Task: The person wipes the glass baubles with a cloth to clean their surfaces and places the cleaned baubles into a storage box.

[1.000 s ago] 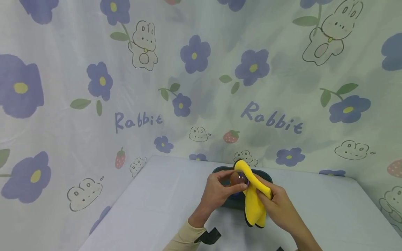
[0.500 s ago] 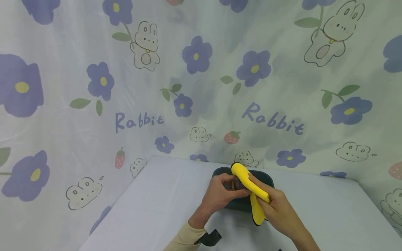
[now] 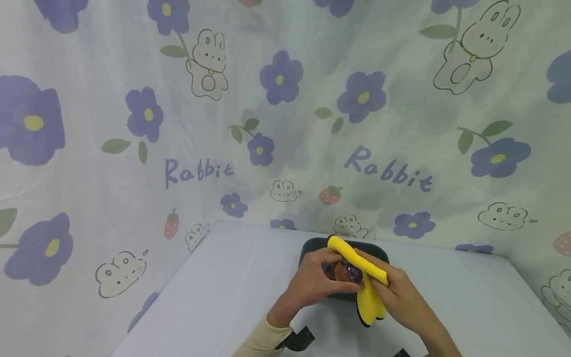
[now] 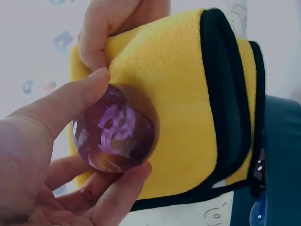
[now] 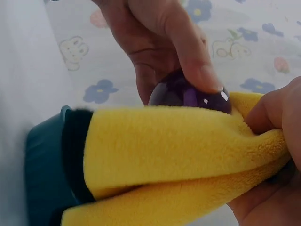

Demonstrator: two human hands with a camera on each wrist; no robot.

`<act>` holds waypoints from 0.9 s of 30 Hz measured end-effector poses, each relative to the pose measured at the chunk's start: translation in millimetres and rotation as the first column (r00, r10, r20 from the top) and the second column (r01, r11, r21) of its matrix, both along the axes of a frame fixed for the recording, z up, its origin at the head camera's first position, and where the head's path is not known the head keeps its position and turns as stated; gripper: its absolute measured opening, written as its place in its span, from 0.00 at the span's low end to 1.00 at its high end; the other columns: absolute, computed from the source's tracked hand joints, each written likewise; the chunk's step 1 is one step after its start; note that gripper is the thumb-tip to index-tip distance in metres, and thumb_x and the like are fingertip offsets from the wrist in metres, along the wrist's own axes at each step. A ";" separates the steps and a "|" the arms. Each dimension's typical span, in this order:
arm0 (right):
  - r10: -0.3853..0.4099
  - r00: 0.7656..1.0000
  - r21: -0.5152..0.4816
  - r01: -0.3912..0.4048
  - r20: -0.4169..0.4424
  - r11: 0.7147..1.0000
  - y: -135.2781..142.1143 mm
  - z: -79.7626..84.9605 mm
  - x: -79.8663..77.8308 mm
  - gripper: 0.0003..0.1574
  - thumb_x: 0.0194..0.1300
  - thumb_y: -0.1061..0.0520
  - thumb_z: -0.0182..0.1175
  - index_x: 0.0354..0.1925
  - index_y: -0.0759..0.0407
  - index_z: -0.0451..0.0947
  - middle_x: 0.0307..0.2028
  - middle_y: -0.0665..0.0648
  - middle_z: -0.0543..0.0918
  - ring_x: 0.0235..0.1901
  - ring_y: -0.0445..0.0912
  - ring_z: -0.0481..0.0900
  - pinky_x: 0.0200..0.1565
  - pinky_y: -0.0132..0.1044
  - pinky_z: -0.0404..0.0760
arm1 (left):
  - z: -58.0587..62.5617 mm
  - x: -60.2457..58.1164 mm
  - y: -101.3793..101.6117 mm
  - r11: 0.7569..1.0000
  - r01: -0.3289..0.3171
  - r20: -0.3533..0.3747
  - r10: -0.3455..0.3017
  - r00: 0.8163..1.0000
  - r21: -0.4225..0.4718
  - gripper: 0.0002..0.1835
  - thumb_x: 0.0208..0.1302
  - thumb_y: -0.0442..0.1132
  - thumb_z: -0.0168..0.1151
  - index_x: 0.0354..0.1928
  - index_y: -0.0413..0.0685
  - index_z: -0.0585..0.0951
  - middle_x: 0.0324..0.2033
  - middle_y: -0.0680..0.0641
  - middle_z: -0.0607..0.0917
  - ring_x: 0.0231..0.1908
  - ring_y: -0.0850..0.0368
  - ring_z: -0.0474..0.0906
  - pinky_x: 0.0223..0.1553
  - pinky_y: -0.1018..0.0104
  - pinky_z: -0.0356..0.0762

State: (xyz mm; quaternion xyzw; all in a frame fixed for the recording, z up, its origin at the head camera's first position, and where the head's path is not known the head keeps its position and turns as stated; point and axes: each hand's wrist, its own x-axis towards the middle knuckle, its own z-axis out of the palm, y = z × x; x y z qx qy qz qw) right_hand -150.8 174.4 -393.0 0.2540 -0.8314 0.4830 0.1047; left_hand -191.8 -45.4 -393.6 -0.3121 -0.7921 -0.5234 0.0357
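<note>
My left hand (image 3: 312, 277) pinches a clear purple ball (image 4: 115, 129) between thumb and fingers; a purple swirl shows inside it. A folded yellow cloth (image 3: 357, 260) with black edging lies against the ball's far side, gripped by my right hand (image 3: 399, 295). In the right wrist view the cloth (image 5: 164, 150) spans the foreground and covers the ball's lower part, while the left thumb rests on top of the purple ball (image 5: 188, 96). Both hands are over the near side of a dark teal basin (image 3: 376, 250).
The teal basin (image 4: 287, 146) stands on a white-covered table (image 3: 241, 277) near its back edge. A blue shiny round thing (image 4: 257, 214) shows inside it. A curtain (image 3: 303, 134) printed with flowers and rabbits hangs behind the table.
The cloth has swung down and its hanging part has shifted over the ball's right side. The ball has turned in my left fingers, now showing more purple, and sits slightly lower and further right.
</note>
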 end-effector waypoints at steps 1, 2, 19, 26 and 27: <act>0.008 1.000 -0.011 -0.008 0.006 1.000 1.3 -0.8 -1.2 0.29 0.78 0.66 0.53 0.73 0.58 0.70 0.60 0.67 0.82 0.41 0.37 0.81 0.45 0.28 0.87 | 0.5 0.6 -0.2 1.000 0.006 0.014 -0.006 1.000 0.006 0.26 0.55 0.50 0.81 0.57 0.62 0.87 0.53 0.57 0.86 0.48 0.67 0.80 0.45 0.66 0.88; 0.014 1.000 -0.021 -0.014 0.014 1.000 2.5 -1.5 -2.4 0.28 0.78 0.66 0.52 0.73 0.60 0.70 0.59 0.67 0.82 0.42 0.37 0.82 0.46 0.28 0.86 | 1.0 1.2 -0.5 1.000 0.012 0.028 -0.012 1.000 0.015 0.27 0.55 0.49 0.81 0.58 0.61 0.86 0.53 0.56 0.86 0.48 0.67 0.80 0.46 0.66 0.88; 0.046 0.983 -0.172 -0.015 0.180 0.985 5.7 -0.9 -5.8 0.25 0.80 0.61 0.51 0.69 0.72 0.69 0.39 0.64 0.82 0.28 0.46 0.82 0.34 0.36 0.88 | 6.5 0.2 -3.2 0.978 0.049 0.019 -0.054 0.998 0.204 0.26 0.59 0.48 0.79 0.60 0.61 0.85 0.51 0.49 0.86 0.46 0.63 0.82 0.44 0.66 0.90; -0.006 0.977 -0.181 0.045 0.213 0.982 -0.3 1.7 -4.9 0.27 0.79 0.61 0.53 0.70 0.73 0.68 0.43 0.65 0.84 0.30 0.45 0.83 0.37 0.34 0.88 | 4.8 -1.3 0.1 0.962 -0.042 0.052 0.029 0.998 0.271 0.22 0.59 0.44 0.78 0.57 0.62 0.87 0.51 0.49 0.87 0.46 0.61 0.83 0.42 0.69 0.89; -0.017 0.976 -0.178 0.057 0.218 0.982 -0.9 2.0 -4.7 0.28 0.79 0.61 0.53 0.70 0.73 0.68 0.43 0.65 0.84 0.31 0.44 0.83 0.37 0.33 0.88 | 4.3 -1.7 0.5 0.960 -0.060 0.053 0.048 0.997 0.272 0.22 0.59 0.45 0.78 0.56 0.63 0.87 0.51 0.51 0.88 0.46 0.61 0.83 0.42 0.70 0.88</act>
